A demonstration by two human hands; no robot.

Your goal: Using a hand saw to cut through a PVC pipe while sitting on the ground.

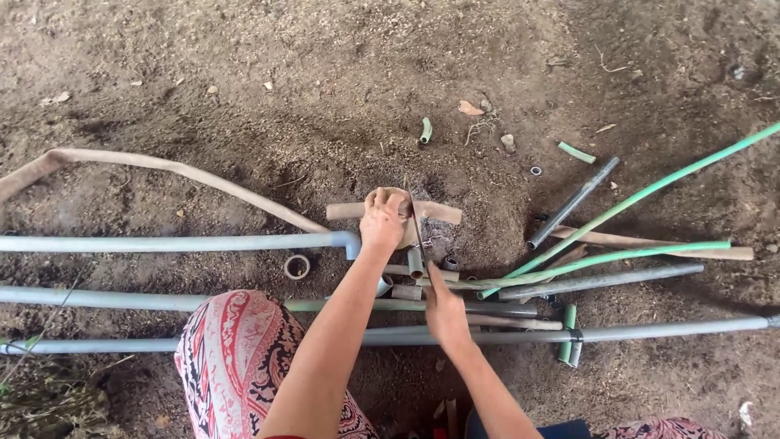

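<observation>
Grey pipe piece (415, 262) is lying between both hands: left hand (383, 219) is gripping a tan strip (435, 211) at twelve o'clock, right hand (445, 309) is holding a thin blade (416, 223).

Bare brown dirt ground (244, 73) fills the view, loose and crumbly, darker and damp-looking toward the upper right, scattered with dry leaves (470, 107) and small stones, under soft, even daylight

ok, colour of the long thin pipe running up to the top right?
Green: the long thin pipe shows clearly in the head view, lying slantwise over the brown dirt.
</observation>
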